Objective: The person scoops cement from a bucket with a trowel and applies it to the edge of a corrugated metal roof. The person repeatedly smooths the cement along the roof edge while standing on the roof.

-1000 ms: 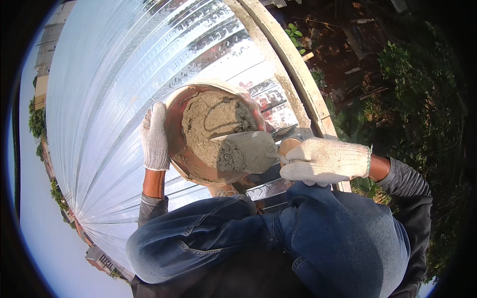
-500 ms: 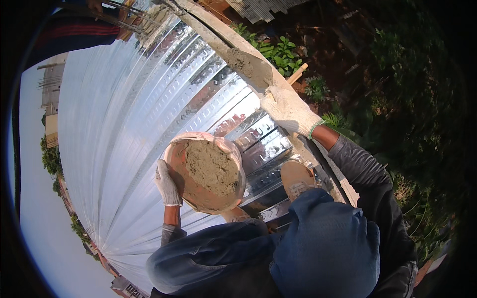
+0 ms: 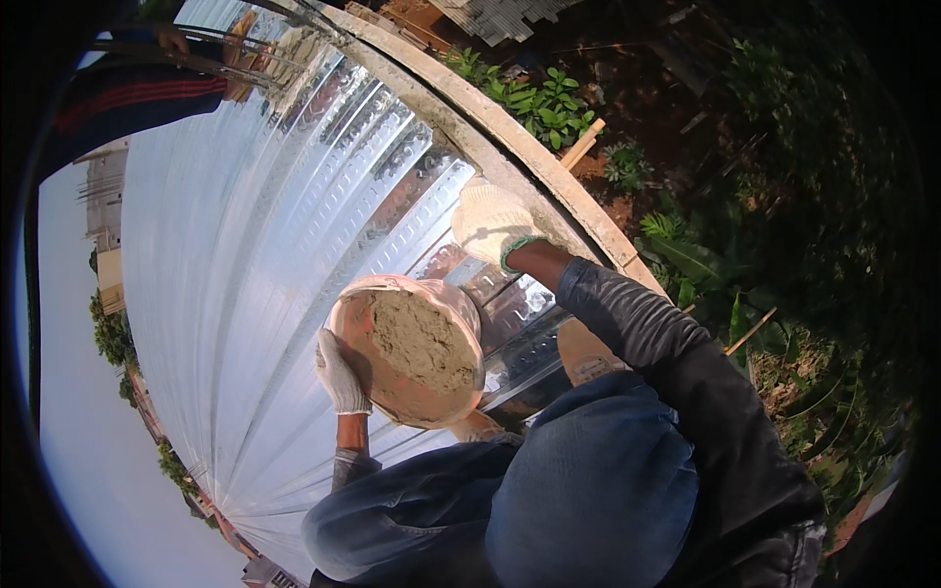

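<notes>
My left hand (image 3: 340, 372), in a white knit glove, grips the left side of a pinkish plastic bucket (image 3: 459, 306). The bucket is tilted so its mouth faces me, and grey-brown wet mortar (image 3: 421, 338) lies inside. My right hand (image 3: 492, 220), in a matching glove with a green cuff, is closed, back upward, beyond the bucket. It is over the seam between the ribbed metal sheeting (image 3: 265, 255) and the concrete ledge (image 3: 549, 176). The trowel it held a moment earlier is hidden now, behind or under the glove.
Another person's dark trouser leg with red stripes (image 3: 147, 103) stands at the far left by some thin rods (image 3: 196, 59). Past the ledge, the ground drops to green plants (image 3: 549, 103) and wooden sticks (image 3: 583, 145). My shoe (image 3: 586, 353) rests on the sheeting.
My right hand has moved left and inward from the ledge onto the seam, and the mortar-laden trowel blade has gone from sight. The bucket stays in my left hand, shifted slightly.
</notes>
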Demonstrator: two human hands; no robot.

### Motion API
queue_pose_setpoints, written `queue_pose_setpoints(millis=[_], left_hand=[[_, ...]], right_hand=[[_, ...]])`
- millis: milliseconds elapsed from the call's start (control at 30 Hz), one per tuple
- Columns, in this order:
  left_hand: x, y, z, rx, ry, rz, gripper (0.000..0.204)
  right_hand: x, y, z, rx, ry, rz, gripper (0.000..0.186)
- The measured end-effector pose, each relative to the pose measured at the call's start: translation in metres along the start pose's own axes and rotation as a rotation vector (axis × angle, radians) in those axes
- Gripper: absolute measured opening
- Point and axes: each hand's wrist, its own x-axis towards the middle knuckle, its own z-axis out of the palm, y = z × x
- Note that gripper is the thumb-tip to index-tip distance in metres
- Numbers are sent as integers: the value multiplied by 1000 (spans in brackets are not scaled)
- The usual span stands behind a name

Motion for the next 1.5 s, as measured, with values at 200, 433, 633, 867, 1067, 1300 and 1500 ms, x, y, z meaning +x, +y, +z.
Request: queue_pose_setpoints(millis=[200,433,633,867,1067,1300,1500], left_hand=[[-3,0,9,-6,11,4,34],[-3,2,-2,80,36,15,34],[-7,2,19,40,33,-13,35],[6,-5,-28,63,-19,24,34],[-6,8,9,40,31,19,34],[-4,4,4,45,-11,9,34],[-7,4,5,38,73,24,34]], right_hand=[[-33,36,-46,178,249,-260,38],[0,25,-84,302,81,-7,42],[12,12,0,-154,335,-112,30],[-24,-17,-31,-127,287,-174,31],[18,16,-32,-70,340,-149,33],[29,-7,-42,-26,218,-117,42],[41,7,-48,76,226,-93,46]])
